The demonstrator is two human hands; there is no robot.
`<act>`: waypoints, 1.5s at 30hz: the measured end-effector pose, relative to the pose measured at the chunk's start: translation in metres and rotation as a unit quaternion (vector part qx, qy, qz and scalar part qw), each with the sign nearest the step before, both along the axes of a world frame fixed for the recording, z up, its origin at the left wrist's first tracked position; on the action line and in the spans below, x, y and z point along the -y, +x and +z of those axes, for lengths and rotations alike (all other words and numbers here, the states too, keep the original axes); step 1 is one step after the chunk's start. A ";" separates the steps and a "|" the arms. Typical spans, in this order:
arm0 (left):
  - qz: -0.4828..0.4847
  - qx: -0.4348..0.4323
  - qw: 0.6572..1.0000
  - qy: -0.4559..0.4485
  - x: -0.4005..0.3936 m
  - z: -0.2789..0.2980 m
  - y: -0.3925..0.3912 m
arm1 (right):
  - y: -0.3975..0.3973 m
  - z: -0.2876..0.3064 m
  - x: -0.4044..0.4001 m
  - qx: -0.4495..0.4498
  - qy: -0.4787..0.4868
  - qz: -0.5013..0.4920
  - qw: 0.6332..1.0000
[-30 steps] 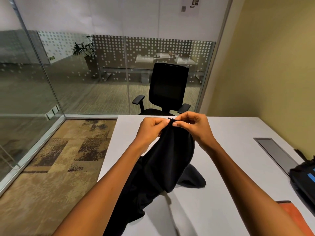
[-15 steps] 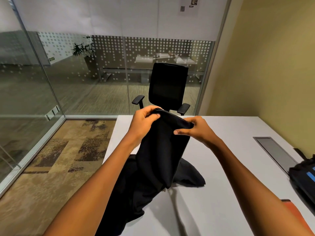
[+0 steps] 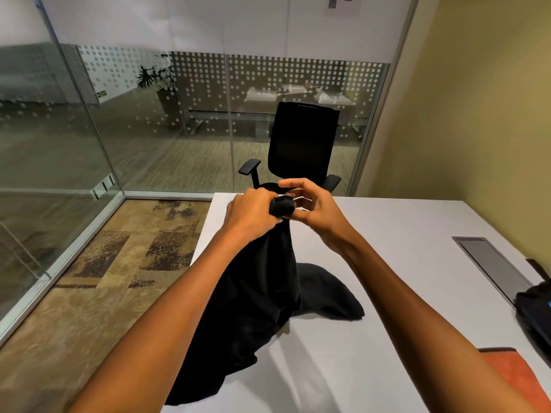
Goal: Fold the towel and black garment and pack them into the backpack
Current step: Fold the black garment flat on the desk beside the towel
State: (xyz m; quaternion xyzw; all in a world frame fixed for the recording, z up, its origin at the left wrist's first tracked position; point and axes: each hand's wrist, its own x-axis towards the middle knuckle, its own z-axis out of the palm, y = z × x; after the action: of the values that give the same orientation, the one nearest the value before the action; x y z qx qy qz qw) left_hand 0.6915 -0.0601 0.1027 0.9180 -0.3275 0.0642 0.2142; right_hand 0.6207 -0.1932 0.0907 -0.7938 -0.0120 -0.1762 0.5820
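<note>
Since half second earlier, hands closed together again; spread top edge of black garment (image 3: 262,293) bunched into knot between them. Left hand (image 3: 253,214) gripped bunch; right hand (image 3: 313,210) pinched it with fingers curled. Garment hung straight down from grip, long axis vertical, tail pooled on table (image 3: 402,234), part draped over left edge. Open tabletop lay right; backpack (image 3: 535,311) and orange towel (image 3: 512,371) sat far right.
</note>
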 end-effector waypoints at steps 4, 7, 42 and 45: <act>0.016 0.017 0.990 -0.139 -0.011 0.006 -0.002 | 0.008 -0.020 -0.002 -0.087 -0.002 0.023 0.996; 0.018 0.033 0.969 -0.242 -0.014 0.017 -0.004 | 0.014 -0.045 -0.004 -0.133 -0.075 0.039 0.987; -0.001 -0.227 0.906 -0.357 -0.148 0.000 -0.009 | 0.014 -0.188 -0.079 -0.250 -0.283 -0.052 0.925; -0.032 -0.286 0.869 -0.403 -0.155 0.002 -0.018 | 0.033 -0.175 -0.080 -0.192 -0.294 -0.051 0.935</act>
State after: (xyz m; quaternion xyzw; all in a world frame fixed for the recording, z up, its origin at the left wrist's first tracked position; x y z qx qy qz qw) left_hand 0.6737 0.0948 0.1049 0.7189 -0.2269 -0.0817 0.6519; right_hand 0.6532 -0.1130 -0.0842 -0.9477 0.0889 -0.0385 0.3041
